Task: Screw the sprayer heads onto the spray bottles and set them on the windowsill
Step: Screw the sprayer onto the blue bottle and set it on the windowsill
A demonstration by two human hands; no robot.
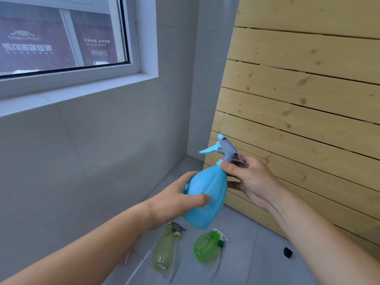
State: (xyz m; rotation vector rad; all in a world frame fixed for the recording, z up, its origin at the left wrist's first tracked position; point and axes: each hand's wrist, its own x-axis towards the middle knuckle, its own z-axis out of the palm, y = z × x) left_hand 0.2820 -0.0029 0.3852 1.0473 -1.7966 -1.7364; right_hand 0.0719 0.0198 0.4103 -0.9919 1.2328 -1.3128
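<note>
From the head camera, the blue bottle (207,194) was held in the air between both hands, tilted with its neck up and to the right, above the floor (242,264) and in front of the slatted wood panel (298,112). The left hand (176,200) wrapped the belly of the bottle, thumb across the front and fingers curled behind, clamped on it. That grip looked meant to keep the body from turning. The right hand (248,179) closed its thumb and fingertips on the collar just under the grey and blue sprayer (224,150), pinching the part that threads onto the neck. The sprayer sat on the neck and looked roughly in line with it; whether it was fully tight could not be told. I judged this to be the screwing step, one hand bracing while the other twisted.

Below the hands, a tall pale-green bottle (164,249) and a round green bottle (207,246) lay on their sides on the floor, near each other. A sprayer with a thin tube lay at each one's neck, seemingly not screwed on. They were probably laid within reach to be done next. A small black object (287,252) lay apart to the right.

The sill (78,93) ran upper left beneath the window (61,33), with no bottle seen on it.
</note>
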